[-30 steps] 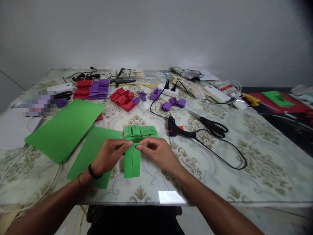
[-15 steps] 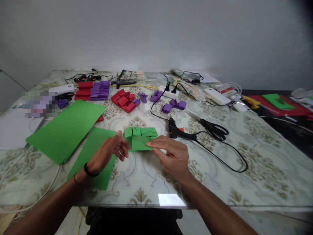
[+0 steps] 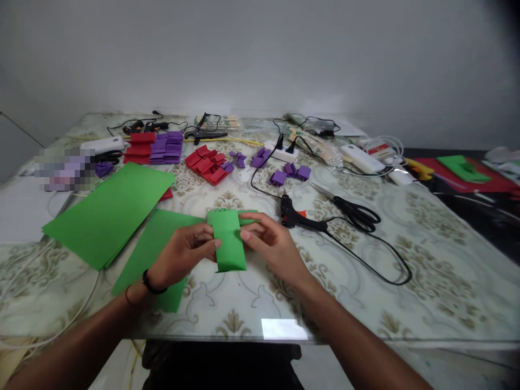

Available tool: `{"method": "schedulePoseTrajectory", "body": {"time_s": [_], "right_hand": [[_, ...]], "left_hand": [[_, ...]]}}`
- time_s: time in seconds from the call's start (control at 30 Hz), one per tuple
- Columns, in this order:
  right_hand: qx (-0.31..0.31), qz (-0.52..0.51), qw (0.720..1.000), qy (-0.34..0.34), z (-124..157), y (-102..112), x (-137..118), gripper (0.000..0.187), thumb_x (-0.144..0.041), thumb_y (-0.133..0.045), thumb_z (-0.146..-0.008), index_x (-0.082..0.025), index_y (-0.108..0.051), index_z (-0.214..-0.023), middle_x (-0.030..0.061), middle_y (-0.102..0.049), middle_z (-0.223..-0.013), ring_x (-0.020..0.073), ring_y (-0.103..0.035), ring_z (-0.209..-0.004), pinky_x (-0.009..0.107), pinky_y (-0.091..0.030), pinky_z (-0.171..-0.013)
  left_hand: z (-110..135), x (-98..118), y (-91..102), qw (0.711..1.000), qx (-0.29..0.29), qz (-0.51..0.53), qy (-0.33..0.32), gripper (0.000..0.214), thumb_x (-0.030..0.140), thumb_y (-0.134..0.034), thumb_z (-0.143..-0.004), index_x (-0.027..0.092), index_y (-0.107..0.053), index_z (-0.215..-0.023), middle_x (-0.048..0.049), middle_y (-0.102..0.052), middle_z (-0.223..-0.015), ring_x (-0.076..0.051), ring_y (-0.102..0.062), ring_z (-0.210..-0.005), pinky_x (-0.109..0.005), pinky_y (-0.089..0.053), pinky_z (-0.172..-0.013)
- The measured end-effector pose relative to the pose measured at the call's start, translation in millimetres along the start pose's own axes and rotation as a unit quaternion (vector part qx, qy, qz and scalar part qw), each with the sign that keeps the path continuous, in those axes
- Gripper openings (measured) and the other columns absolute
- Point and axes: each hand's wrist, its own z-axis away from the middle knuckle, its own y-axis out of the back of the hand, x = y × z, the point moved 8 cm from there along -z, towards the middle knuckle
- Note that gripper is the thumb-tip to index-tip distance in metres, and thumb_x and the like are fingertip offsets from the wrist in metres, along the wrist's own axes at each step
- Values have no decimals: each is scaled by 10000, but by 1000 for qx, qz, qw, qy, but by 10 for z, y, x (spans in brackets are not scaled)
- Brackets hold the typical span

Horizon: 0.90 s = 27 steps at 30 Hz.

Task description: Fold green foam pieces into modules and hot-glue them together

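A folded green paper strip (image 3: pixel 229 239) is held upright just above the patterned table (image 3: pixel 365 281). My left hand (image 3: pixel 182 254) pinches its left edge and my right hand (image 3: pixel 270 244) pinches its right edge, both with fingers closed on it. Behind the strip, mostly hidden by it, lie other folded green pieces (image 3: pixel 247 216). Flat green sheets (image 3: pixel 109 214) rest to the left of my left hand, one partly under my left wrist.
A black glue gun (image 3: pixel 298 216) with its cable and black scissors (image 3: pixel 355 211) lie to the right. Red folded pieces (image 3: pixel 207 164), purple folded pieces (image 3: pixel 290 172), stacked red and purple paper (image 3: pixel 156 147), a power strip (image 3: pixel 280 153) and cables sit farther back.
The green piece was turned over: a second ago its seam faced up on the table, half a second ago my hands flipped it, and now its plain side faces me, gripped by both hands.
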Motion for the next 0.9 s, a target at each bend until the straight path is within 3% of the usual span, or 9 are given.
{"method": "schedulePoseTrajectory", "body": {"time_s": [0.1,0.27,0.5,0.57,0.67,0.77,0.9], "right_hand": [[-13,-6,1000,-16,-29,-44,75,387,-512,-869,-844,-237,-703,-1060,-21,-717,-748,171,-699,-690,305,-597,-670],[-11,-16,1000,-13,-15,-80,90,336,-449,-887,-820,-237,-703,-1005,-53,-664,-673,147,-634,-608,295,-558,-632],[-52,43,998,20,39,-68,-131,144,-375,-759,-906,-270,-849,-945,7,-708,-725,178,-633,-646,323,-546,-631],[-50,69,996,32,52,-56,-183,170,-366,-717,-928,-275,-860,-928,7,-677,-687,177,-599,-636,310,-509,-607],[-45,84,995,38,53,-66,-186,188,-373,-717,-930,-252,-860,-924,35,-748,-771,192,-639,-698,309,-499,-614],[-25,91,995,38,43,-67,-137,148,-353,-782,-890,-232,-854,-933,48,-796,-839,194,-680,-731,305,-513,-628],[-13,88,995,33,33,-80,-53,168,-329,-826,-870,-248,-847,-1016,36,-825,-878,195,-738,-765,306,-557,-668]], "left_hand": [[8,-32,-54,1000,-19,-14,0,267,408,-790,-909,195,-641,-848,6,-714,-720,-187,-740,-701,-295,-623,-682],[-1,-11,-2,1000,16,-6,-24,227,379,-813,-893,224,-647,-877,46,-653,-646,-184,-700,-638,-307,-619,-653],[33,109,82,996,43,-32,-72,196,388,-788,-902,200,-836,-923,-25,-724,-722,-167,-646,-644,-277,-558,-629],[46,137,80,995,40,-52,-77,173,340,-758,-917,198,-858,-926,-18,-718,-709,-148,-633,-645,-250,-538,-628],[46,126,58,995,35,-66,-70,169,319,-752,-915,181,-849,-931,-25,-737,-745,-141,-636,-668,-227,-508,-616],[22,63,46,996,39,-52,-60,214,312,-825,-849,158,-799,-996,2,-681,-707,-122,-589,-627,-206,-440,-566],[-17,-85,49,997,32,-67,-23,354,332,-849,-841,162,-749,-1135,93,-484,-583,-82,-418,-523,-190,-291,-501]]}}
